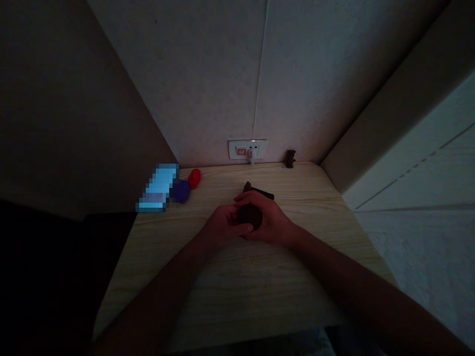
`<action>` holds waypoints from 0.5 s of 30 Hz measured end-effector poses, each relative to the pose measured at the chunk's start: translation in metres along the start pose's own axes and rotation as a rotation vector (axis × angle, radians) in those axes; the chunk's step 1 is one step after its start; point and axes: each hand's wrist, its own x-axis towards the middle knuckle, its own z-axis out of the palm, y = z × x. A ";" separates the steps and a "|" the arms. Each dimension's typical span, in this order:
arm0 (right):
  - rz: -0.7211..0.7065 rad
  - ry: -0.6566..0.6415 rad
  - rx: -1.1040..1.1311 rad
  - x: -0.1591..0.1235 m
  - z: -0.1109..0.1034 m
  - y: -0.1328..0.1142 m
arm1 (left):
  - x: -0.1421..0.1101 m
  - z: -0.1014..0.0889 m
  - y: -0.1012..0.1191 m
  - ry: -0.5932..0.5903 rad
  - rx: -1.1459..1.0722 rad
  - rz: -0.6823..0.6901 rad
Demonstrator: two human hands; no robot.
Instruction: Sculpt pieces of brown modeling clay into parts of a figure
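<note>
Head camera, looking down: we hold a dark brown, rounded lump (250,217) between our two hands, over the middle of the table (237,291). Our left hand (221,226) has its fingers curled against the lump's near left side, the thumb lying across its lower front. Our right hand (273,222) wraps the far and right sides, its fingers bent round and clamped on the same lump. Whether the lump touches the wood beneath, we cannot tell.

Just beyond our right fingers lies a dark, narrow object (262,192), partly hidden by the hand. Farther left, a red oval piece (194,178) sits just beside a purple lump (181,191), and next to that glows a blurred, pale blue rectangle (159,188) at the table's left edge. Against the wall (208,99), a small brown figure (290,158) stands near the back right corner. Above the back edge we see a socket plate (247,149) with a plug (251,156) in it.
</note>
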 end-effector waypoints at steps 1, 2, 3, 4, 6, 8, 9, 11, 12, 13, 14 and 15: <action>0.002 0.009 -0.003 -0.001 0.001 0.001 | 0.000 -0.001 0.000 -0.016 0.003 -0.008; 0.007 0.020 -0.006 -0.001 0.002 0.002 | 0.000 -0.001 0.001 -0.035 -0.007 -0.016; 0.015 0.034 -0.008 -0.002 0.004 0.003 | 0.000 -0.001 0.001 -0.054 -0.025 -0.022; 0.021 0.048 -0.012 -0.003 0.006 0.003 | 0.000 -0.001 0.001 -0.068 -0.050 -0.025; 0.034 0.077 -0.020 -0.004 0.008 0.004 | 0.000 -0.001 0.000 -0.084 -0.103 -0.028; 0.038 0.105 -0.023 -0.004 0.009 0.003 | 0.000 0.000 -0.001 -0.091 -0.146 -0.028; 0.038 0.114 -0.029 -0.004 0.008 0.003 | 0.000 0.000 -0.001 -0.090 -0.160 -0.029; 0.044 0.099 -0.051 -0.003 0.007 0.000 | 0.001 0.001 -0.001 -0.081 -0.176 -0.027; 0.049 0.080 -0.062 -0.003 0.005 -0.001 | 0.001 0.001 -0.001 -0.076 -0.179 -0.027; 0.055 0.056 -0.067 -0.002 0.004 -0.002 | 0.001 0.001 -0.001 -0.074 -0.175 -0.029; 0.060 0.032 -0.064 -0.001 0.003 -0.003 | 0.001 0.001 -0.001 -0.072 -0.164 -0.035; 0.063 0.010 -0.051 -0.001 0.002 -0.004 | 0.000 0.001 -0.001 -0.071 -0.149 -0.043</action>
